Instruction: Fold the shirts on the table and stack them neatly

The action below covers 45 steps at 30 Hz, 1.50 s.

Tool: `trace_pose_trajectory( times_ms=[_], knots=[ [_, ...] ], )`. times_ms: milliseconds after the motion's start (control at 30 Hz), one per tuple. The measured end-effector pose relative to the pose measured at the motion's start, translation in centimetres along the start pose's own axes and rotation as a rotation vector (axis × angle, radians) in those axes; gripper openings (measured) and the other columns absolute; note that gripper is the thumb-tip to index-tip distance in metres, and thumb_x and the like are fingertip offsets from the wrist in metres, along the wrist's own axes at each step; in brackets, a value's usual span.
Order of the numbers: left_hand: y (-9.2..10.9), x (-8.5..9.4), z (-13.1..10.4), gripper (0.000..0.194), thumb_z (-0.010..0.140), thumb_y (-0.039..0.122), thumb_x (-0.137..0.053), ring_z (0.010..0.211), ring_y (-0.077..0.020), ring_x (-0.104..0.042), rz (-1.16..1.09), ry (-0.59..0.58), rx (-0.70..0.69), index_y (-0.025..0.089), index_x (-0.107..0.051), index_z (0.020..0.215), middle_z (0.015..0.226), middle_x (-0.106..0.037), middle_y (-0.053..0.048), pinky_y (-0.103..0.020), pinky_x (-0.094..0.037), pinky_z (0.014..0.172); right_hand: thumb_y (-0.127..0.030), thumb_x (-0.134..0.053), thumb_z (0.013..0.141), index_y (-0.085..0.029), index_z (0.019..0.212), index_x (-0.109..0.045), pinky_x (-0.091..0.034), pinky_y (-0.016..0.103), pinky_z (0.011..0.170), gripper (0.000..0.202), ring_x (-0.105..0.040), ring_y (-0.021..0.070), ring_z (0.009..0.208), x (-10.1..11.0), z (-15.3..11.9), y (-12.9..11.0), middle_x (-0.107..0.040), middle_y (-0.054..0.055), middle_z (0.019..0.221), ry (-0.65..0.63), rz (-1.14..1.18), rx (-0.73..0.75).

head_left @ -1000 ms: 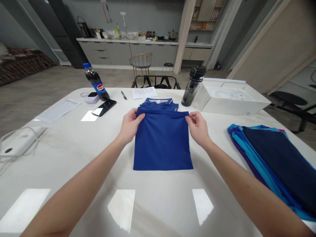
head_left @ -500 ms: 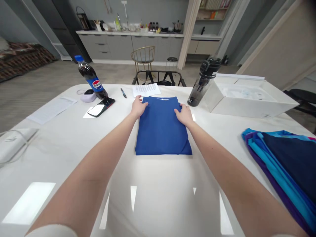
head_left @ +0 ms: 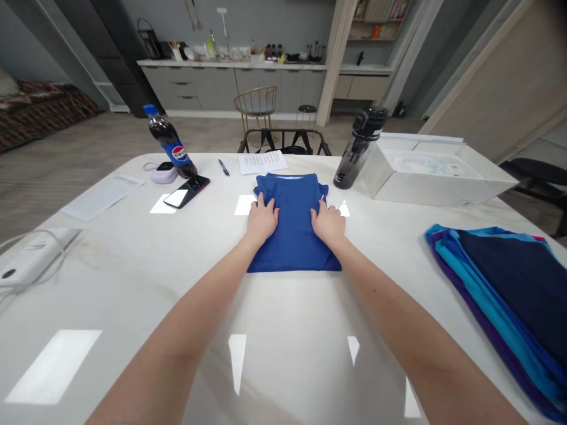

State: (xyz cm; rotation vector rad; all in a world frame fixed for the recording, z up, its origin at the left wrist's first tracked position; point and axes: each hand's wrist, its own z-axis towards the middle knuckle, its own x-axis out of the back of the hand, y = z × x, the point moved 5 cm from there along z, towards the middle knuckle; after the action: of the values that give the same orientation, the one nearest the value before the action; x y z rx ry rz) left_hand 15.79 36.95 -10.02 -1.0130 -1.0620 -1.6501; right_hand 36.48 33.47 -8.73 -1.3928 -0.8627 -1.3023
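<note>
A folded blue T-shirt [head_left: 294,227] lies on the white table in front of me, its neckline at the far end and small sleeve parts showing at the upper corners. My left hand [head_left: 263,221] rests on its left edge with the fingers spread over the cloth. On the opposite edge lies my right hand [head_left: 328,222], fingers apart and the thumb on the fabric. Neither hand lifts the shirt. Part of each side edge is hidden beneath the hands.
To the right lies a stack of folded clothes [head_left: 509,277], with a white box [head_left: 443,187] behind it. A dark water bottle [head_left: 355,154] stands beyond the shirt. Leftward are a cola bottle [head_left: 173,144], a phone [head_left: 186,192], a pen [head_left: 224,167] and a white power strip [head_left: 38,251].
Both hands have slid toward me along the shirt's sides, from its far corners to about its middle. The sleeve parts at the upper corners now show. The view has shifted slightly.
</note>
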Motion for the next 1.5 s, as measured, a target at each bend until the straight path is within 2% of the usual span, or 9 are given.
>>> trace_pose_trajectory(
  times_ms=[200,367,500,600,833,1167,1267,1367,1500],
  knots=[
    [0.3,1.1,-2.8,0.045,0.102,0.032,-0.043,0.138,-0.0355,-0.047,-0.049,0.016,-0.012,0.012,-0.057,0.139,0.160,-0.038,-0.019,-0.050,-0.040,0.116,-0.048,-0.037,0.104,-0.018,0.146,-0.050,-0.041,0.049,0.097,0.054,-0.057,0.0363,0.117,0.9,-4.8,0.1,-0.062,0.021,0.125,0.065,-0.022,-0.001],
    [-0.8,3.1,-8.4,0.058,0.100,0.035,-0.051,0.138,-0.0340,-0.049,-0.164,0.053,0.078,0.010,-0.039,0.151,0.158,-0.036,-0.025,-0.046,-0.044,0.112,-0.057,-0.044,0.101,-0.013,0.146,-0.049,-0.044,0.043,0.095,0.063,-0.061,0.0346,0.115,1.9,-9.2,1.8,-0.067,0.021,0.123,0.062,0.044,-0.022],
    [-1.4,5.4,-13.3,0.060,0.098,0.036,-0.055,0.122,-0.0321,-0.061,-0.093,0.036,0.156,0.012,-0.037,0.151,0.136,-0.057,-0.023,-0.043,-0.050,0.101,-0.052,-0.052,0.098,-0.012,0.136,-0.057,-0.047,0.037,0.087,0.055,-0.068,0.0315,0.106,2.4,-12.8,3.8,-0.073,0.018,0.114,-0.049,0.130,-0.052],
    [-0.9,6.5,-15.7,0.050,0.101,0.035,-0.048,0.105,-0.0298,-0.068,-0.002,-0.069,0.202,0.013,-0.044,0.146,0.114,-0.068,-0.018,-0.040,-0.052,0.090,-0.043,-0.051,0.100,-0.013,0.130,-0.062,-0.048,0.035,0.085,0.044,-0.069,0.0306,0.106,2.7,-14.9,4.3,-0.074,0.017,0.113,-0.062,0.122,-0.038],
    [0.9,8.2,-20.9,0.041,0.106,0.026,-0.033,0.103,-0.0264,-0.069,0.093,-0.232,0.062,0.019,-0.056,0.139,0.114,-0.071,-0.014,-0.037,-0.050,0.086,-0.034,-0.048,0.103,-0.015,0.132,-0.062,-0.048,0.032,0.090,0.038,-0.068,0.0270,0.112,3.2,-19.8,4.6,-0.073,0.016,0.121,-0.111,0.133,-0.009],
    [1.1,11.5,-33.6,0.042,0.107,0.025,-0.033,0.105,-0.0242,-0.068,0.136,-0.319,-0.069,0.016,-0.054,0.143,0.121,-0.070,-0.013,-0.037,-0.049,0.087,-0.033,-0.046,0.104,-0.014,0.129,-0.065,-0.048,0.035,0.094,0.037,-0.069,0.0270,0.110,4.6,-33.3,7.3,-0.073,0.015,0.120,-0.112,0.104,0.159],
    [1.3,12.4,-36.5,0.041,0.107,0.026,-0.035,0.104,-0.0245,-0.069,0.127,-0.333,-0.075,0.016,-0.054,0.141,0.120,-0.071,-0.013,-0.039,-0.049,0.087,-0.034,-0.047,0.103,-0.015,0.130,-0.064,-0.048,0.036,0.092,0.037,-0.069,0.0275,0.109,4.9,-36.1,8.3,-0.073,0.015,0.117,-0.119,0.112,0.173],
    [1.2,13.6,-37.6,0.035,0.104,0.029,-0.040,0.104,-0.0259,-0.067,0.114,-0.312,-0.066,0.021,-0.061,0.132,0.117,-0.069,-0.011,-0.041,-0.051,0.087,-0.039,-0.054,0.100,-0.016,0.138,-0.058,-0.049,0.035,0.083,0.045,-0.070,0.0265,0.098,5.2,-37.1,9.7,-0.074,0.011,0.103,-0.138,0.163,0.149],
    [1.6,15.4,-35.5,0.038,0.097,0.026,-0.052,0.123,-0.0276,-0.059,0.042,-0.158,-0.092,0.025,-0.059,0.134,0.135,-0.059,-0.013,-0.043,-0.051,0.100,-0.048,-0.058,0.095,-0.020,0.145,-0.051,-0.050,0.038,0.084,0.057,-0.066,0.0278,0.102,6.3,-34.8,9.9,-0.070,0.012,0.109,-0.049,0.238,0.151]
  ],
)
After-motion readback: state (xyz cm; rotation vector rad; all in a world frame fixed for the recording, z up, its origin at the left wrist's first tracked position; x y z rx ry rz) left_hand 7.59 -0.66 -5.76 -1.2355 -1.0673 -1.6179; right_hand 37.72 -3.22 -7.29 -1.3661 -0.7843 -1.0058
